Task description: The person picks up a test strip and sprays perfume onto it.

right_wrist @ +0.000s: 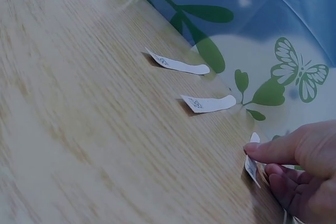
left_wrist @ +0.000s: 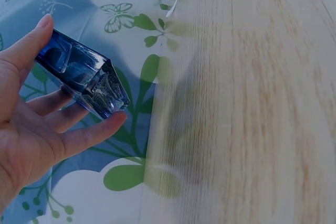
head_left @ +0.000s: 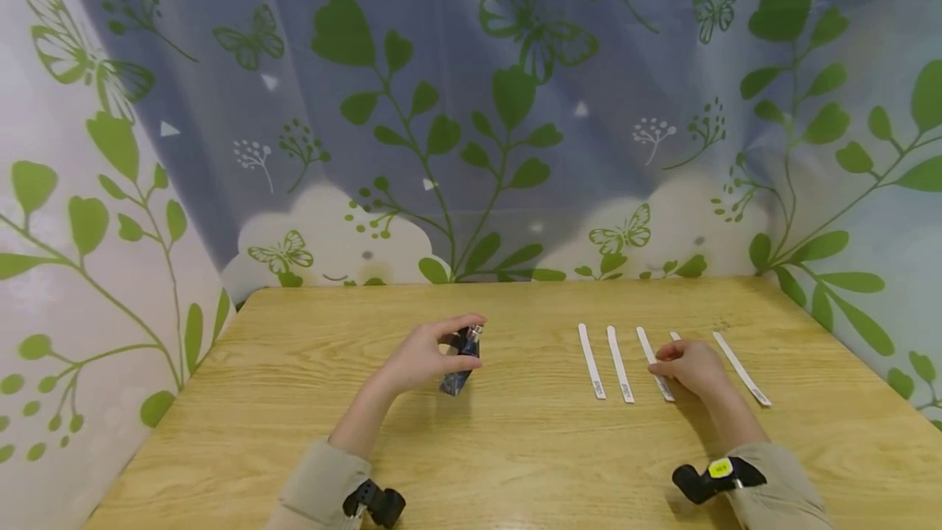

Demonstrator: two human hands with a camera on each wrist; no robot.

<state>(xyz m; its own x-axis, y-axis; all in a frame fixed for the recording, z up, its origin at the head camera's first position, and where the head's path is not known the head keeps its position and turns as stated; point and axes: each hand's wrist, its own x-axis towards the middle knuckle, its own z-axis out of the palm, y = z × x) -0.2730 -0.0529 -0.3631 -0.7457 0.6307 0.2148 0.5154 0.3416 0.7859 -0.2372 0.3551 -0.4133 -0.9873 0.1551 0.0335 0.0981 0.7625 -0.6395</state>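
My left hand holds a dark blue glass perfume bottle, tilted above the table. Its silver neck points up and away in the head view. In the left wrist view the thumb and fingers lie along opposite sides of the bottle. On the right, my right hand pinches a white paper test strip at its middle, thumb and fingertips right at its edges. This is the third strip from the left; the hand partly covers the fourth strip.
Two more paper strips lie left of the right hand, and one strip lies to its right. The wooden table ends at a curtain printed with leaves and butterflies. Black cameras sit on both wrists.
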